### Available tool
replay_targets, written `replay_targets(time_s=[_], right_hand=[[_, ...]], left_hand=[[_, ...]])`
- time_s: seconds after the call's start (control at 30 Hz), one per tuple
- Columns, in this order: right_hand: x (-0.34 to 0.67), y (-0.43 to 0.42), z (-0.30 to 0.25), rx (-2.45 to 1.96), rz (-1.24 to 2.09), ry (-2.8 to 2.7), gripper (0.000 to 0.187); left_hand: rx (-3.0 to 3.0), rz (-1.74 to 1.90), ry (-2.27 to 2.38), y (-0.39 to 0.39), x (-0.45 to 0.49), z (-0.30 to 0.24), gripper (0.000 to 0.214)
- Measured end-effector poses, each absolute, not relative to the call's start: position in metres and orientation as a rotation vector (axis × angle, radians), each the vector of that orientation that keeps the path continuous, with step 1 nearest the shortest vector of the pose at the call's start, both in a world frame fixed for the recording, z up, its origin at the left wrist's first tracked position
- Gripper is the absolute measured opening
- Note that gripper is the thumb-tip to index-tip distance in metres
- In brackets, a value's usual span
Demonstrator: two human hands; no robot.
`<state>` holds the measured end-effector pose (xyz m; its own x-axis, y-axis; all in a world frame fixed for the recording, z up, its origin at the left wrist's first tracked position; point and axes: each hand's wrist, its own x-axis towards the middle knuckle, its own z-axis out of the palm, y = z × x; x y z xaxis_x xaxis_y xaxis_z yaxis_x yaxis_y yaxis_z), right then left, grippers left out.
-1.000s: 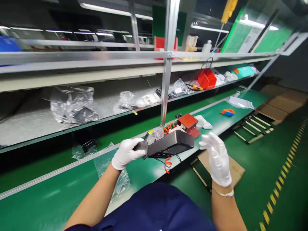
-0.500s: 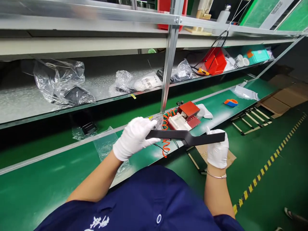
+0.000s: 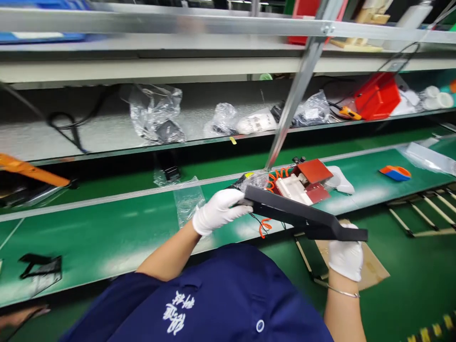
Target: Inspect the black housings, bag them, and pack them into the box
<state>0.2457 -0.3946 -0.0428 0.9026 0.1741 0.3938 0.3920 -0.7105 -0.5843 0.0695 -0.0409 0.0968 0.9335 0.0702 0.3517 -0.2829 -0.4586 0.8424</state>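
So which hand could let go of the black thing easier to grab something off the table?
Probably the left hand: it pinches the black part's narrow end right over the green table. The right hand props the wide end, off the table's edge.

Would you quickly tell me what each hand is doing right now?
Left hand: closed on the near end of the flat black part.
Right hand: closed under the same part's far end, holding it up.

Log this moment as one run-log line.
left hand: grips black panel near end | right hand: holds far end | below: green bench | beside: red fixture
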Motion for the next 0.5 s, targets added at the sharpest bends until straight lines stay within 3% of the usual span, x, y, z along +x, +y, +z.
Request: replay_targets(time_s=[0.13,0.3,0.5], right_hand=[[0.252,-0.386,-0.063,-2.13,-0.278,-0.329,0.015],[0.23,-0.36,-0.048,-1.817,-0.091,-0.319,0.043],[0.206,-0.352,-0.007,-2.054,-0.179,-0.457,0.045]], left_hand=[[1.916,0.423,-0.123,-0.044,0.068,0.096,0.029],[1.697,0.704,0.263,-0.043,0.068,0.084,0.049],[1.487,0.788,0.581,-0.017,0.068,0.067,0.055]])
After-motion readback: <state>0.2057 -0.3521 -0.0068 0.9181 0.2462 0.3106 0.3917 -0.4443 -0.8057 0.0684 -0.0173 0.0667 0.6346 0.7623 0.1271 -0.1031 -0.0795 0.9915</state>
